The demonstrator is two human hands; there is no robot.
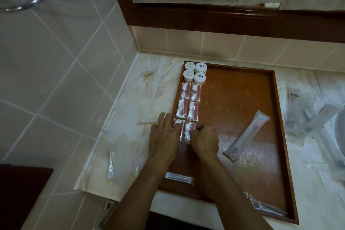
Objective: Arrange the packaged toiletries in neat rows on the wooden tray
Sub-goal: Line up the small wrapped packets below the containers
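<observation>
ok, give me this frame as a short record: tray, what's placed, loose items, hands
tray: wooden tray on marble counter
placed: four round white tubs in far-left corner; vanity packets in two columns below them
loose on tray: toothbrush pack lying diagonal; cotton-bud pack at near edge
left hand: fingers flat on nearest left packet
right hand: fingers curled at nearest right packet

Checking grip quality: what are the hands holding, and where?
Right hand pinches the nearest vanity packet at its right edge; left hand rests flat beside it.

Marble counter (149,87), wooden tray (242,99) on it, clear sachets (111,164) scattered alongside
</observation>
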